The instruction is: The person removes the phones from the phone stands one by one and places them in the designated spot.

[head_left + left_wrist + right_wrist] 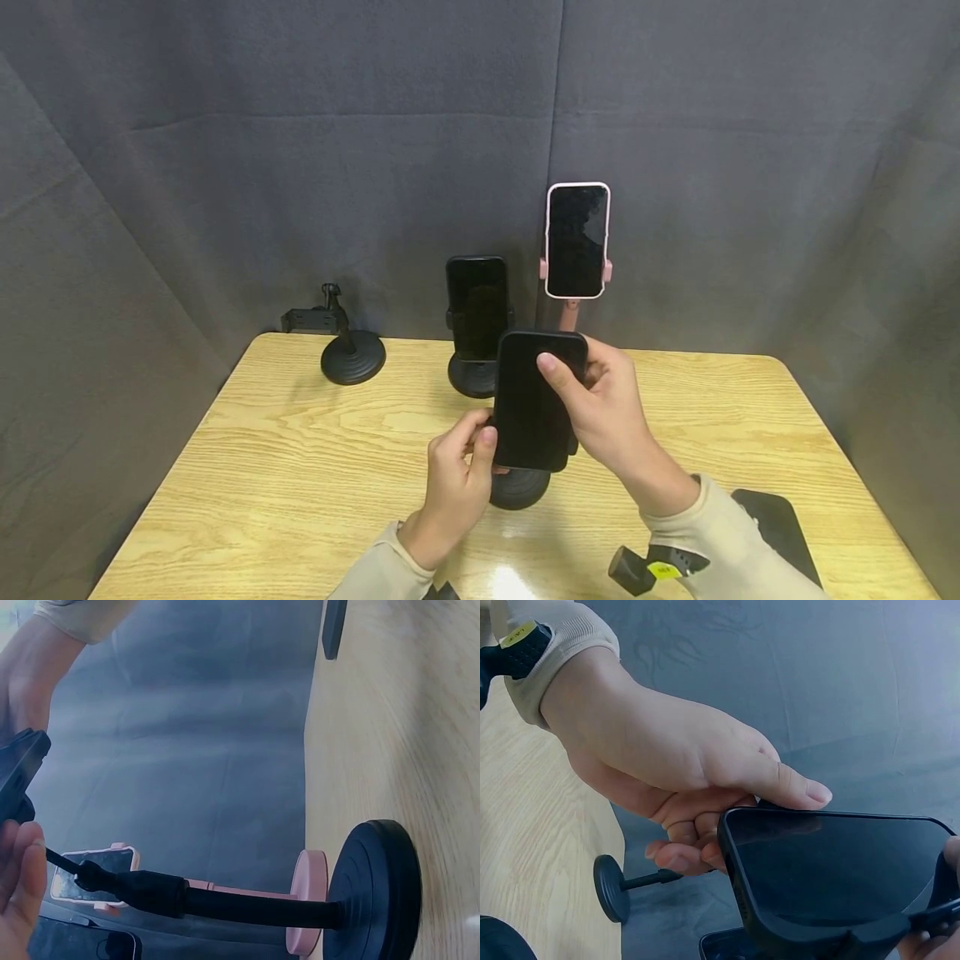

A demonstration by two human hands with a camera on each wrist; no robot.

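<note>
A black smartphone (531, 408) stands nearly upright in front of a black phone stand, whose round base (519, 490) shows below it. My right hand (611, 408) holds the phone's upper right, thumb over the screen side and fingers behind. At the lower left edge, my left hand (456, 475) pinches the stand's clamp (939, 900), which lies against the phone in the right wrist view. The stand's black neck (240, 906) runs up from the base in the left wrist view. Most of the clamp is hidden behind the phone in the head view.
Behind stand a black stand holding a phone (478, 308) and a pink stand holding a pink-framed phone (577, 242). Another black stand (352, 357), its clamp turned sideways, is at the back left. A dark flat object (780, 529) lies at right, partly behind my sleeve. Grey curtains (300, 167) surround the table.
</note>
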